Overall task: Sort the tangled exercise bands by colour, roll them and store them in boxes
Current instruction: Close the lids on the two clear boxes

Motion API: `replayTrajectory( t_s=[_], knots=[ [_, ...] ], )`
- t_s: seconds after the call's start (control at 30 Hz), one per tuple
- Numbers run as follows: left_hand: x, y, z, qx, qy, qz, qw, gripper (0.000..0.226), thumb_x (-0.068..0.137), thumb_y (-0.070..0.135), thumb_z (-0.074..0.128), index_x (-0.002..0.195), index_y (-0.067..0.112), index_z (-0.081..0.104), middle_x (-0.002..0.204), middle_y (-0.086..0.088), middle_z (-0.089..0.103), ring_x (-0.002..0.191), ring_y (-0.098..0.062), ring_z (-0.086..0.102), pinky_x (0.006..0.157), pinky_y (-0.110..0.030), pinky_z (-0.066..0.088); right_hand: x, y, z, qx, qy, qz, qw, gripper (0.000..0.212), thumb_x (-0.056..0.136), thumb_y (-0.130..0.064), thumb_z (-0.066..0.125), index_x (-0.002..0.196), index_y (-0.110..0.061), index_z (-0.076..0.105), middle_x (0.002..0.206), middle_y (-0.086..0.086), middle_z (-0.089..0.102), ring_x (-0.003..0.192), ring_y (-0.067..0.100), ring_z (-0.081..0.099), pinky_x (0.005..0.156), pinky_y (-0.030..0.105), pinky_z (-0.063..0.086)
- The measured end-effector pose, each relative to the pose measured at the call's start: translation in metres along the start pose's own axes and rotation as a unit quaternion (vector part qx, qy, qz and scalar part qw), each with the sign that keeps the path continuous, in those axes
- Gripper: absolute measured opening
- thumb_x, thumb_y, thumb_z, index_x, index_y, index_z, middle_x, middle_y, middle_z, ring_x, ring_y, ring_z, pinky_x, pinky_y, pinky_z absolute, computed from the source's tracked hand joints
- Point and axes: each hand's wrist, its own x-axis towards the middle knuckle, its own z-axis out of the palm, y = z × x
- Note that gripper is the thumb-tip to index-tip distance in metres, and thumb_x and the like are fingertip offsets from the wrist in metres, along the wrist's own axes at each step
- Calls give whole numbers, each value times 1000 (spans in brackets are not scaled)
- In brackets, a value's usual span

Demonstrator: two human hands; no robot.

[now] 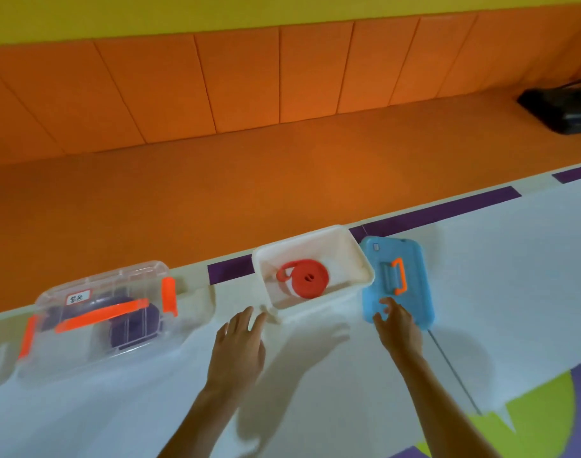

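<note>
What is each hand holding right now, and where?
The right hand has its fingers on the near edge of the blue lid; a firm grip cannot be told. The left hand is open, holding nothing.

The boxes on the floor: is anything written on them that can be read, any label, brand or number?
White sticker on the lid of the clear box: dark print in a couple of short lines, too blurred to read.
Small square mark at a corner of the blue lid: too small to read.
White open box holding the rolled red band: no writing visible.
</note>
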Motion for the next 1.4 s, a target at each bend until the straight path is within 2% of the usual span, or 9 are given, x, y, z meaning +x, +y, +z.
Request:
replayTrajectory(
  t_s=[0.13,0.33,0.5,0.6,0.73,0.9,1.07,1.27,1.4],
  knots=[
    [24,44,10,-30,-17,-41,999,71,103,24,59,167,29,28,173,-9,28,154,-29,41,122,-41,39,63,24,-14,53,14,45,998,44,95,-20,64,137,-16,55,132,16,60,115,42,63,91,48,51],
    [47,65,21,-46,-54,-110,991,66,110,37,48,168,33,17,178,1,3,163,-21,19,123,-33,38,132,45,-15,180,-45,151,971,57,99,-25,63,150,-6,46,143,24,54,122,45,60,105,56,49],
    [58,72,17,-34,-24,-163,986,33,112,38,49,143,41,60,176,5,17,143,-19,54,106,-33,53,153,50,-9,326,-74,216,917,17,94,-6,61,79,-5,69,89,24,69,79,34,62,83,47,54],
    [63,71,15,-39,-13,-179,983,27,111,36,52,130,38,70,176,3,22,130,-21,66,99,-34,57,156,55,-3,347,-71,211,911,21,95,-8,63,76,-3,70,79,18,64,72,30,58,75,44,49],
    [68,66,14,-28,3,-168,985,28,111,35,52,131,33,72,175,2,26,127,-20,68,99,-31,57,157,56,-9,341,-34,159,926,19,97,-8,59,93,5,72,83,20,69,75,33,64,74,42,52],
    [69,62,20,-21,22,-163,986,27,111,34,53,131,32,71,174,1,28,127,-20,68,98,-29,57,163,39,-34,294,33,80,952,9,100,-15,60,97,-9,67,98,23,74,94,45,69,86,55,57],
    [63,62,20,-31,71,-136,988,44,112,39,46,156,36,49,168,1,40,147,-22,49,106,-37,53,168,-2,-70,273,85,-50,957,8,98,-11,59,97,-13,67,93,13,73,91,37,66,76,38,45],
    [58,52,15,-254,190,-227,921,56,111,47,40,163,25,36,166,0,42,152,-21,41,117,-43,44,139,-77,-67,200,-10,-270,942,11,104,-24,54,100,-24,65,88,-8,70,82,19,65,73,36,47],
    [63,51,12,-352,189,-274,875,60,112,50,36,165,23,31,170,-3,36,152,-25,43,123,-45,38,111,-105,-37,98,-79,-371,920,11,105,-18,56,102,-20,66,86,-3,70,81,20,66,70,40,54]
  ],
)
